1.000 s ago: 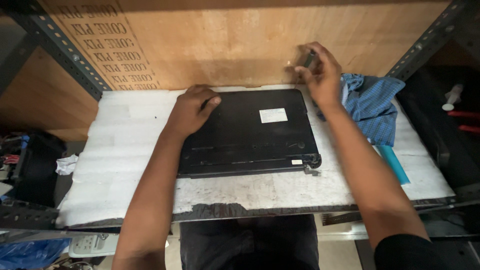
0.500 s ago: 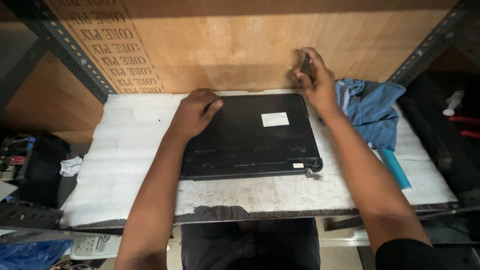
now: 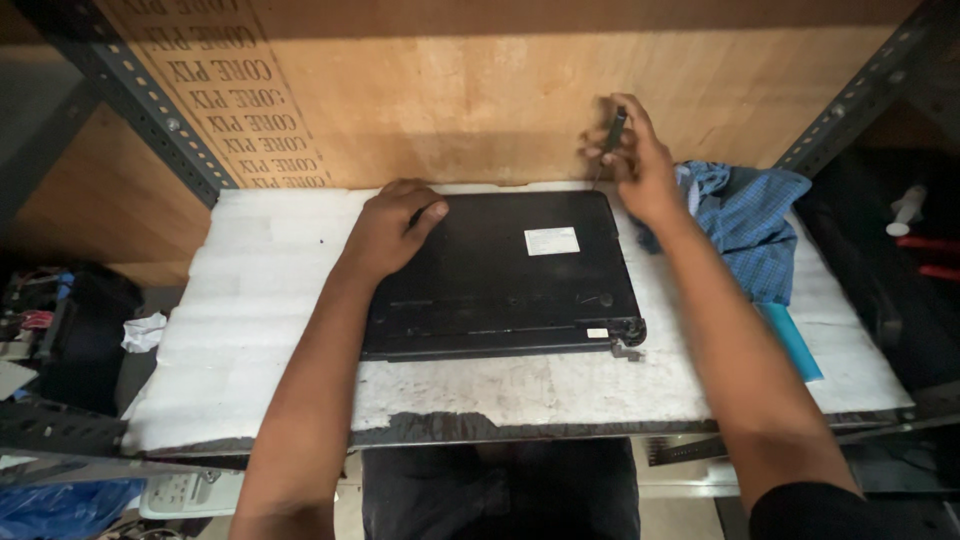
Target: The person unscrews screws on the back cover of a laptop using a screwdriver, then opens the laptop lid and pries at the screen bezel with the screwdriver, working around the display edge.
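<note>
Head camera looks down on a black laptop [image 3: 500, 275] lying closed and bottom-up on a white foam sheet [image 3: 250, 300] that covers the tabletop [image 3: 560, 395]. A white label sits on the laptop's upper right part, and a hinge piece sticks out at its lower right corner. The left hand [image 3: 385, 230] rests on the laptop's upper left corner, fingers [image 3: 425, 213] curled together and pressing flat on the case, gripping nothing. The right hand [image 3: 635, 160] is raised just above the laptop's upper right corner, fingers closed around a thin dark screwdriver [image 3: 612, 135] held nearly upright, its tip pointing down near the corner; whether the tip touches the case I cannot tell. A crumpled blue checked cloth [image 3: 750, 225] lies just beside the right wrist, with a flat teal strip [image 3: 795, 345] below it on the foam. A plywood board [image 3: 450, 90] forms the back wall. No container shows clearly.

Compared with the earlier frames, the laptop has stayed where it was, the left hand keeps the same corner, and the right hand has stayed at the upper right corner with the tool.
</note>
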`<action>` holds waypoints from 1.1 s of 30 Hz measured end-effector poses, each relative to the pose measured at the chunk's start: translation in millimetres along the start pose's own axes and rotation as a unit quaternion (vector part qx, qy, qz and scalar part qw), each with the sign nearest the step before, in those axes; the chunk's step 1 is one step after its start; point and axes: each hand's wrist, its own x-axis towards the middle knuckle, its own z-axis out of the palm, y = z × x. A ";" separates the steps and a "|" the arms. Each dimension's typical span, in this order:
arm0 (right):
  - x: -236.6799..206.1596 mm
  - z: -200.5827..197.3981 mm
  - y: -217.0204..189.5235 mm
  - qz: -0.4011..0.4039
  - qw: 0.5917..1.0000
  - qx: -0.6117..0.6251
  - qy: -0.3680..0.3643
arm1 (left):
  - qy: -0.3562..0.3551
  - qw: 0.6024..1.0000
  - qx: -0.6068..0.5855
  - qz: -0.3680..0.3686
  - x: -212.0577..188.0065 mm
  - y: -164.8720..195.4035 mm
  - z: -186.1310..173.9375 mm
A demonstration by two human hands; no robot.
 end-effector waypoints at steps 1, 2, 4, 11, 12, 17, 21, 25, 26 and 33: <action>-0.6 0.3 2.2 0.026 0.998 -0.053 0.018 | 0.002 1.000 -0.004 -0.001 -0.1 0.0 0.5; -0.6 0.2 4.1 0.051 0.993 -0.104 0.036 | 0.004 1.000 -0.006 -0.003 -0.2 -0.2 0.3; -0.7 1.4 6.7 0.047 0.987 -0.148 0.047 | 0.004 1.000 -0.005 0.000 -0.5 0.1 0.6; 0.7 7.7 1.1 0.108 0.986 -0.113 0.053 | -0.006 1.000 0.000 -0.017 0.2 1.1 -1.3; 0.5 7.2 -0.2 0.149 0.970 -0.182 0.065 | 0.000 1.000 -0.001 -0.010 0.1 1.4 -1.5; -0.2 4.9 0.7 0.031 0.999 -0.003 0.019 | 0.000 1.000 0.004 0.000 0.5 3.9 -0.8; -2.0 9.8 9.0 -0.033 0.982 -0.181 0.045 | 0.014 0.998 0.055 0.018 -2.1 -9.4 -21.1; 3.3 23.6 15.0 -0.125 0.986 -0.107 0.023 | 0.046 0.968 0.232 -0.083 -21.9 -45.8 -75.2; 2.7 25.1 14.7 -0.133 0.991 -0.025 0.022 | 0.041 0.944 0.301 -0.124 -28.0 -55.2 -87.8; 0.2 19.2 10.7 -0.014 0.996 -0.083 0.023 | -0.073 0.907 0.223 -0.351 -51.9 -92.7 -104.6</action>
